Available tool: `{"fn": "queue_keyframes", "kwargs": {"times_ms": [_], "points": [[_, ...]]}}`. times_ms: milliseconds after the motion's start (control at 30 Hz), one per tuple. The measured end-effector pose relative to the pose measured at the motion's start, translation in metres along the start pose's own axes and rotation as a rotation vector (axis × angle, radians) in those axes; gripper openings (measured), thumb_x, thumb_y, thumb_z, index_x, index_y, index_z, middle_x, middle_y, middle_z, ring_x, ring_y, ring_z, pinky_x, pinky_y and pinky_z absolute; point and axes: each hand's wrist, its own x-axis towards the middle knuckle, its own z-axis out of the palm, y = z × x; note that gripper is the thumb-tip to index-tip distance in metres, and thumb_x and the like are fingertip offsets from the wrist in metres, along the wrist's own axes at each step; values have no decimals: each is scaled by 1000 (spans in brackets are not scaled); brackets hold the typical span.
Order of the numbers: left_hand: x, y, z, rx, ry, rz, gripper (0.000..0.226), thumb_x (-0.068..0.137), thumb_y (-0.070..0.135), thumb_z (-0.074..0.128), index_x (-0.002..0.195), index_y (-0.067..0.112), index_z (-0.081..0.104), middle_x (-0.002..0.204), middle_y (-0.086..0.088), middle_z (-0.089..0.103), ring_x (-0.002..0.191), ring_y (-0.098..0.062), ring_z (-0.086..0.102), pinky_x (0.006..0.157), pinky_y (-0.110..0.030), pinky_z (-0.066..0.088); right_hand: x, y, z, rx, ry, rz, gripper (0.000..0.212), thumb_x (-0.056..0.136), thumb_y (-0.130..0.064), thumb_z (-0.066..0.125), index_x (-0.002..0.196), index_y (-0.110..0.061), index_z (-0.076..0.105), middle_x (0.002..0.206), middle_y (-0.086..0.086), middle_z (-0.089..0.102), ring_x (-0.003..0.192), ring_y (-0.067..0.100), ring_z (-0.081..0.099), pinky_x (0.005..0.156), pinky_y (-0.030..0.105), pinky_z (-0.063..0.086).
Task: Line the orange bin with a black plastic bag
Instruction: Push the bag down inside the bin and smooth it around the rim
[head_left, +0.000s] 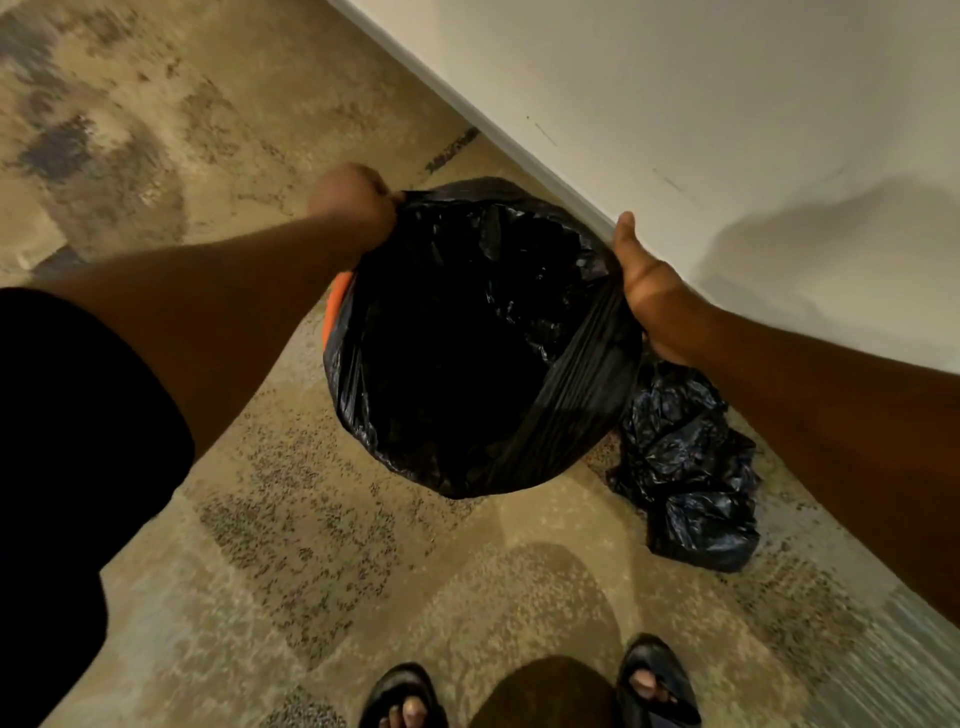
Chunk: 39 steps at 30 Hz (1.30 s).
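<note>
Both hands, left hand (353, 200) and right hand (652, 291), are gripping the black bag (467, 338), stretching it over the orange bin (335, 306); its left rim likely needs covering next.

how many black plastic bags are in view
2: one black bag stretched over the orange bin, held by both hands; one crumpled bag on the floor beside it, against the wall.

crumpled dark bag (691, 467) on speckled floor (291, 519), beside white wall (727, 104)
</note>
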Motion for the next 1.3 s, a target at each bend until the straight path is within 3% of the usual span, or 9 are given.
{"fn": "queue_keyframes", "kwargs": {"times_ms": [100,233,300,467,600,700,1000,1133,1300], "points": [[5,-9,-3,-179,-163,-225,35,93,28,66,66,7,61,62,-8,51,50,-19,50,34,-16,38,2,9,2,62,-73,13,126,45,-102,9,150,-37,35,166,7,17,152,29,14,121,61,6],[-2,-46,-5,-639,-496,-500,31,104,6,42,76,1,56,83,-16,65,60,-20,63,70,-33,53,-7,41,3,178,-222,-88,95,74,-90,17,151,-37,31,161,7,32,143,32,36,116,60,26],[-16,-62,-8,-679,-578,-554,30,105,15,42,81,3,55,75,-12,71,60,-20,68,62,-32,55,-12,52,7,222,-150,-182,78,86,-80,19,151,-38,30,163,3,26,147,26,28,117,49,16],[-51,-87,0,-641,-375,-550,33,101,12,48,68,6,51,66,-13,62,59,-29,60,56,-30,49,-22,58,15,248,62,-226,64,96,-63,28,147,-27,43,154,9,43,134,26,45,106,36,29],[-92,-98,3,-746,-119,-564,43,98,51,49,79,13,58,78,-4,62,73,-25,61,54,-25,49,-39,62,19,242,235,-225,57,95,-60,37,116,-16,67,105,14,65,96,29,63,83,39,47],[-136,-99,1,-966,-166,-549,64,86,75,44,105,19,70,97,1,77,85,-19,74,70,-32,59,-57,73,25,276,371,-298,49,93,-57,47,78,-11,56,63,0,44,58,21,43,61,33,36],[-254,-92,32,-1255,-201,-477,25,103,24,47,108,16,70,108,-4,77,97,-18,73,84,-34,59,-89,92,32,42,544,-305,26,94,-41,59,89,-16,59,78,2,60,71,22,55,60,28,38],[-276,-83,45,-1509,-158,-561,30,100,18,50,78,20,70,91,-1,74,82,-14,64,76,-30,53,-87,99,35,320,446,-76,22,97,-31,55,91,-14,68,91,15,70,70,24,57,61,35,44],[-275,-83,56,-1551,-44,-673,21,103,20,49,106,13,68,100,-2,72,84,-11,63,76,-26,49,-88,109,50,686,204,86,28,93,-1,53,91,-19,73,91,6,75,84,29,67,76,41,58]]}}
